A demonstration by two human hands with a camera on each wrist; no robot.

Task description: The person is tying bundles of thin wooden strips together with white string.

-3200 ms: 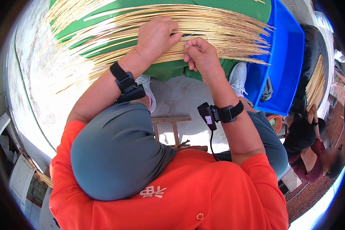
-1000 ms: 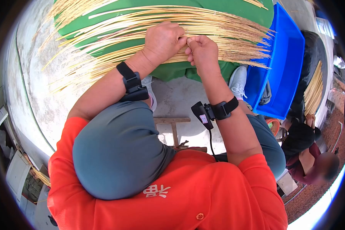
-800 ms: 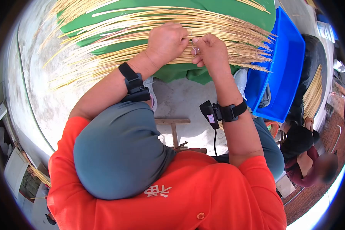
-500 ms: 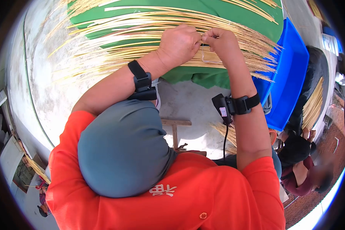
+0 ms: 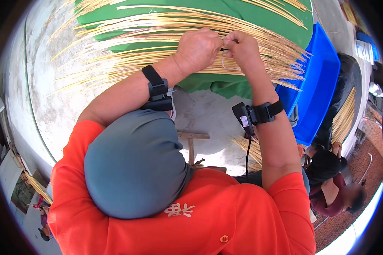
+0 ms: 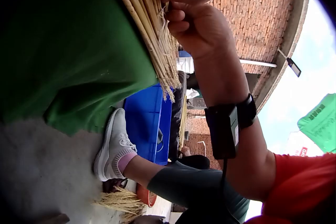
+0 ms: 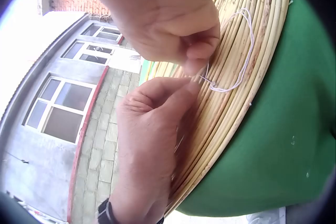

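Observation:
Long straw-coloured stalks [image 5: 157, 47] with feathery tips lie side by side in a layer over a green cloth [image 5: 285, 12]. A thin white string [image 7: 251, 45] makes a loose loop on top of them in the right wrist view. My left hand [image 5: 198, 49] is over the middle of the layer, thumb and forefinger pinched together at the string's end. Close beside it, my right hand [image 5: 245, 50] pinches the string with curled fingers. The fingertips of both hands nearly meet in the right wrist view. What lies under my left palm is hidden.
A blue plastic bin [image 5: 317, 91] stands to the right, under the feathery tips. Further right another person [image 5: 338, 191] sits by a bundle of stalks [image 5: 344, 117]. More stalks [image 5: 251, 151] lie on the ground near a wooden stool [image 5: 191, 144].
Both hands sit further right in the head view, which has itself shifted. The string, around my right fingers 0.8 s ago, now hangs in a loop on the stalks. Fingertips have come together again.

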